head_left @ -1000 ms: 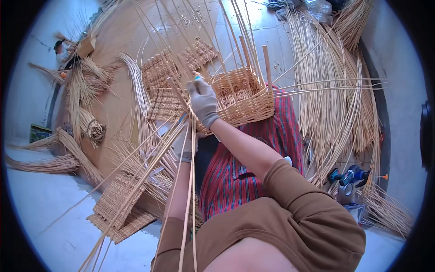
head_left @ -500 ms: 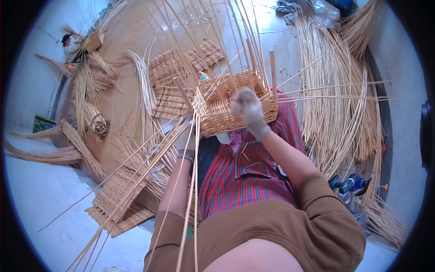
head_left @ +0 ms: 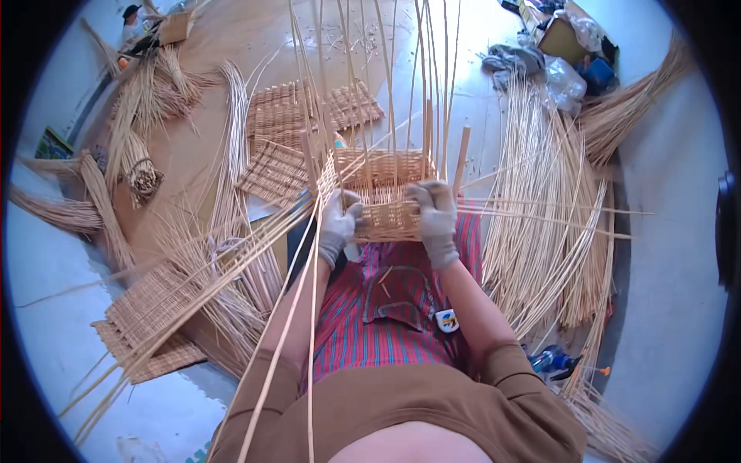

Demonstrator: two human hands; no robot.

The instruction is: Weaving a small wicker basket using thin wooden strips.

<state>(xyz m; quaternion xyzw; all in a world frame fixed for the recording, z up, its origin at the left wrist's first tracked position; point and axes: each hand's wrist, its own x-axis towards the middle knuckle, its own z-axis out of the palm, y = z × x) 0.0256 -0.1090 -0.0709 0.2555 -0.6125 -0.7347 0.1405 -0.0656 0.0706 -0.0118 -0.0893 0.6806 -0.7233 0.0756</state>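
An unfinished wicker basket (head_left: 387, 221) sits mid-view, above the striped apron (head_left: 378, 336) at 6 o'clock. The gloved left hand (head_left: 338, 224) grips its wall at 8 o'clock, fingers curled closed; the gloved right hand (head_left: 437, 217) has fingers bent over the rim at 4 o'clock. A wooden post (head_left: 462, 158) rises at 2 o'clock; loose canes (head_left: 552, 224) spread at 3 o'clock, a woven panel (head_left: 272, 171) at 9 o'clock.
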